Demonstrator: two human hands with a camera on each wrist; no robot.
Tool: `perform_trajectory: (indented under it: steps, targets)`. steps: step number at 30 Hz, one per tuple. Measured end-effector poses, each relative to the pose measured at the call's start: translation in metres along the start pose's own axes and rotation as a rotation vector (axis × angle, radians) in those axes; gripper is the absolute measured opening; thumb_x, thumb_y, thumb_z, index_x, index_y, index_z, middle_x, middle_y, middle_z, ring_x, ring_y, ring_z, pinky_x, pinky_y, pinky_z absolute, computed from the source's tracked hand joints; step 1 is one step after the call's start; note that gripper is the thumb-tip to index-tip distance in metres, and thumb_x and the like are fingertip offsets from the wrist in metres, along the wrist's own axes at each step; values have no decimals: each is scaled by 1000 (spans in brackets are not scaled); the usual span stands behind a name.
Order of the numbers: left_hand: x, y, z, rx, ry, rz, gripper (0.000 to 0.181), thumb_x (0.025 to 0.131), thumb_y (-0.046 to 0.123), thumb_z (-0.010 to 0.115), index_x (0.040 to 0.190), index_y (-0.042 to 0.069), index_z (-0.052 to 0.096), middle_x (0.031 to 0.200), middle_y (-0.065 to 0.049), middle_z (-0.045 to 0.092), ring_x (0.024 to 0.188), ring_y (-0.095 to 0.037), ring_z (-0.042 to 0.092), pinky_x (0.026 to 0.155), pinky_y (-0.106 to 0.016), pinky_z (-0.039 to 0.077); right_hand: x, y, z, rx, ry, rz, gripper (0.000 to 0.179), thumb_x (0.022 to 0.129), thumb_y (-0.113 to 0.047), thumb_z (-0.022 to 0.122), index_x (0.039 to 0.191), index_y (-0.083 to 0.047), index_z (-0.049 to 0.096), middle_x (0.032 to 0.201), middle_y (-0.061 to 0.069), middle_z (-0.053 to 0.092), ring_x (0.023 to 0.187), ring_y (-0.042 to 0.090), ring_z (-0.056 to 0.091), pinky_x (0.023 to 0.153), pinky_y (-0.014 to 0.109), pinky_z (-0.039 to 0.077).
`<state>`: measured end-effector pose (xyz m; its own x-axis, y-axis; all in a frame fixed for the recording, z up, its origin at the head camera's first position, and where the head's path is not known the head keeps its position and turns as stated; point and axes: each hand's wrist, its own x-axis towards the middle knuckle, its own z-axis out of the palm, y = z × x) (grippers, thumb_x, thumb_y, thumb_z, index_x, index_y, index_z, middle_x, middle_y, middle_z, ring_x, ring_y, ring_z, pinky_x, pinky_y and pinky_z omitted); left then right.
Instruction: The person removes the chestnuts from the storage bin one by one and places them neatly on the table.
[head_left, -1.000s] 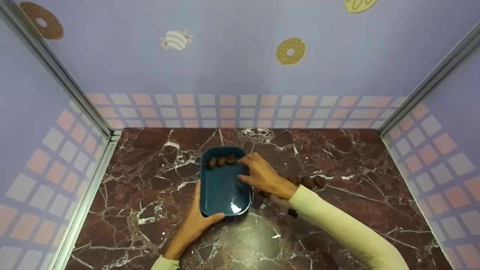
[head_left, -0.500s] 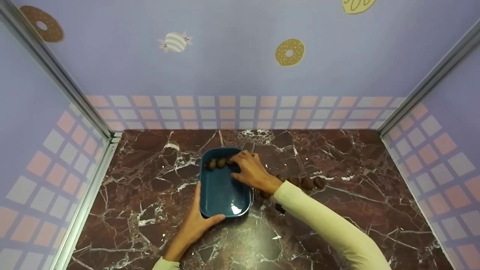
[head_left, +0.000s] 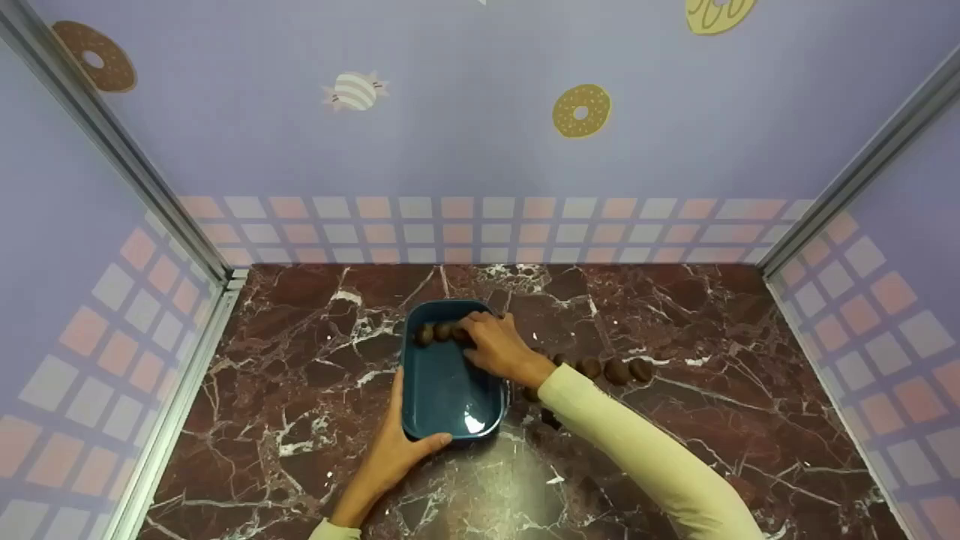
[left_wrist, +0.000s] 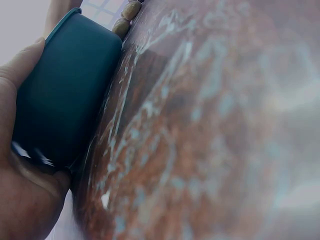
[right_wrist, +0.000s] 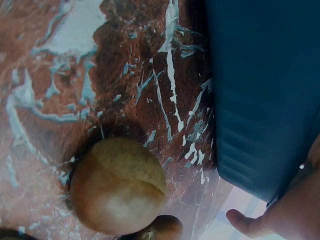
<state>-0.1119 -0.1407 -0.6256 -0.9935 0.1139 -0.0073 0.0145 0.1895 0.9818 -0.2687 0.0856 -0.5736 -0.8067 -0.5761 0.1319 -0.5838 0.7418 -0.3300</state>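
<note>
A dark teal rectangular dish (head_left: 450, 397) sits on the marble tabletop. My left hand (head_left: 401, 446) grips its near left corner, fingers along the side and thumb on the front rim; the left wrist view shows this hand against the dish (left_wrist: 70, 90). Chestnuts (head_left: 424, 335) line the far end inside. My right hand (head_left: 496, 346) reaches over the dish's right rim, bent fingers at the rightmost chestnut (head_left: 458, 331) of that row. I cannot tell whether these fingers pinch it. In the right wrist view, my right thumb (right_wrist: 245, 223) shows below the dish.
Several more chestnuts (head_left: 616, 371) lie on the table right of the dish, some partly behind the right forearm. One chestnut (right_wrist: 117, 186) is close to the right wrist camera. Patterned panels (head_left: 480, 150) wall the table at the back and both sides.
My right hand has moved left over the dish, from the right rim to the end of the chestnut row, where its fingers now partly cover a chestnut. My left hand keeps its hold.
</note>
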Motion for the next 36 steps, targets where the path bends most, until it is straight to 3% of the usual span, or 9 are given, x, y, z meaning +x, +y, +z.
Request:
perform_trajectory:
  steps: [3, 7, 12, 16, 21, 31, 36]
  targets:
    - [-1, 0, -1, 50, 14, -9, 134, 86, 25, 98, 179, 16, 2, 183, -18, 12, 167, -42, 18, 130, -65, 20, -2, -3, 0, 5, -8, -6, 27, 99, -11, 79, 126, -9, 77, 120, 11, 73, 108, 33, 72, 96, 65, 48]
    - [-1, 0, 0, 41, 15, -2, 134, 85, 24, 99, 179, 15, 3, 183, -20, 12, 166, -43, 20, 130, -63, 20, -7, -8, 4, -59, -25, -18, 17, 99, -17, 81, 115, -11, 79, 109, 9, 75, 104, 33, 70, 99, 71, 48]
    - [-1, 0, 1, 22, 8, -6, 134, 86, 23, 98, 179, 16, 2, 183, -19, 11, 166, -43, 20, 130, -63, 20, -12, -12, 4, -120, -25, -33, 19, 100, -27, 83, 114, -14, 82, 109, 7, 78, 106, 33, 67, 100, 74, 47]
    - [-1, -1, 2, 23, 3, -6, 134, 86, 23, 98, 179, 16, 1, 184, -19, 10, 166, -43, 20, 130, -63, 19, -21, -14, 0, -76, -8, -45, 22, 100, -29, 84, 115, -14, 82, 111, 7, 78, 107, 31, 66, 103, 71, 45]
    - [0, 0, 1, 32, -3, 0, 135, 86, 23, 98, 179, 17, 1, 183, -20, 11, 165, -44, 21, 130, -63, 19, -35, -15, -9, -21, 72, -71, 23, 98, -30, 87, 116, -16, 84, 114, 5, 80, 112, 29, 66, 107, 71, 44]
    - [2, -1, 1, -54, -34, -1, 134, 89, 17, 95, 179, 18, -4, 184, -19, 6, 167, -44, 16, 129, -66, 22, -62, -13, -31, 63, 154, -76, 23, 97, -25, 87, 118, -15, 84, 117, 4, 80, 117, 28, 65, 114, 71, 39]
    - [1, -1, 0, -48, -21, 0, 135, 88, 18, 96, 179, 17, -3, 184, -19, 5, 167, -44, 15, 129, -66, 20, -76, -10, -43, 123, 204, -75, 25, 96, -22, 89, 118, -13, 83, 115, 5, 80, 115, 29, 67, 113, 68, 40]
